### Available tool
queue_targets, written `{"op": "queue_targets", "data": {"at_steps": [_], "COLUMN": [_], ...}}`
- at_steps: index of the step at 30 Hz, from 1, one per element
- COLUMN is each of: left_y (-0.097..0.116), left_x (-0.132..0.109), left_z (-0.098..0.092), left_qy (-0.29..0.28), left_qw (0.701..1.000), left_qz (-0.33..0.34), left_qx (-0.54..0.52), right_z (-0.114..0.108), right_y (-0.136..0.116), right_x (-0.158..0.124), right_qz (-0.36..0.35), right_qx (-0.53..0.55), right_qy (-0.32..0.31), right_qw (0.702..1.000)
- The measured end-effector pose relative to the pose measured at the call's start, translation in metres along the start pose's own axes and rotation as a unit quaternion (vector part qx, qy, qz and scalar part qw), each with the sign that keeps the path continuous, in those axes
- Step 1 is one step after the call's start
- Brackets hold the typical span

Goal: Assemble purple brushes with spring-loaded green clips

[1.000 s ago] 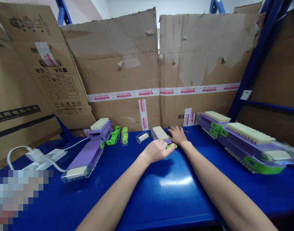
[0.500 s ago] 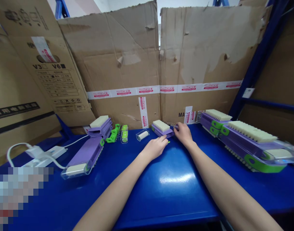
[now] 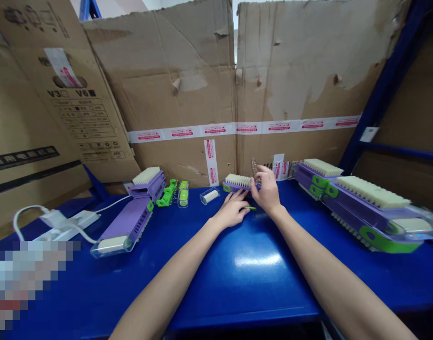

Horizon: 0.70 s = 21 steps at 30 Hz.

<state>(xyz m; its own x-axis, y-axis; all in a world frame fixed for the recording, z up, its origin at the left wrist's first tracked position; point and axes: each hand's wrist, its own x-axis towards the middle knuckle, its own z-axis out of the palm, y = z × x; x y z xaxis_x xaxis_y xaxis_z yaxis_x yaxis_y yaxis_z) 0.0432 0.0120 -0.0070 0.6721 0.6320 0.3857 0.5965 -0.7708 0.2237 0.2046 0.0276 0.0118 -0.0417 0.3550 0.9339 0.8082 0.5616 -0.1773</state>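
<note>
Ahead of me on the blue table lies a purple block (image 3: 227, 188) with a cream, toothed pad on top. My left hand (image 3: 231, 210) has its fingers stretched and spread against the block's near side, partly covering it. A small green piece (image 3: 250, 208) shows beside its thumb. My right hand (image 3: 266, 191) is closed, pinching a clear strip with rows of thin pins (image 3: 253, 166), held upright at the block's right end. The strip's lower part is hidden by the fingers.
Left of the block are a clear case with a white roller (image 3: 209, 196), a green bracket (image 3: 167, 194) and green-and-clear pieces (image 3: 183, 194). Purple padded units stand at left (image 3: 126, 219) and right (image 3: 361, 208). A white power strip (image 3: 72, 225) lies far left; cardboard (image 3: 181, 94) walls the back.
My right hand has raised the pinned strip from near the table to upright. My left hand's fingers have spread out along the block's near side.
</note>
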Motion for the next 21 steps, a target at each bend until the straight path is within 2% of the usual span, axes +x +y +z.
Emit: {"op": "queue_targets", "data": {"at_steps": [5, 10, 14, 16, 17, 19, 21], "left_y": [-0.012, -0.037, -0.053, -0.057, -0.057, -0.056, -0.054], "left_x": [-0.001, -0.008, -0.011, -0.011, -0.012, -0.012, -0.012], "left_z": [0.004, -0.010, -0.017, -0.018, -0.018, -0.018, -0.018], "left_qy": [0.084, 0.164, 0.197, 0.203, 0.202, 0.191, 0.175], "left_qw": [0.986, 0.947, 0.925, 0.898, 0.878, 0.840, 0.823], "left_qz": [-0.101, -0.230, -0.269, -0.282, -0.286, -0.282, -0.273], "left_qx": [-0.104, -0.154, -0.184, -0.270, -0.325, -0.422, -0.466], "right_z": [0.003, 0.006, 0.004, 0.005, 0.006, 0.010, 0.013], "right_y": [-0.020, -0.032, -0.036, -0.036, -0.037, -0.038, -0.041], "right_x": [0.002, 0.003, 0.004, 0.002, 0.001, -0.002, -0.005], "right_qz": [-0.044, 0.017, 0.011, -0.003, -0.001, 0.022, 0.051], "right_qx": [0.015, 0.045, -0.019, -0.051, -0.061, -0.084, -0.120], "right_qy": [-0.036, -0.015, -0.021, -0.063, -0.102, -0.204, -0.300], "right_qw": [0.998, 0.999, 1.000, 0.997, 0.993, 0.975, 0.945]}}
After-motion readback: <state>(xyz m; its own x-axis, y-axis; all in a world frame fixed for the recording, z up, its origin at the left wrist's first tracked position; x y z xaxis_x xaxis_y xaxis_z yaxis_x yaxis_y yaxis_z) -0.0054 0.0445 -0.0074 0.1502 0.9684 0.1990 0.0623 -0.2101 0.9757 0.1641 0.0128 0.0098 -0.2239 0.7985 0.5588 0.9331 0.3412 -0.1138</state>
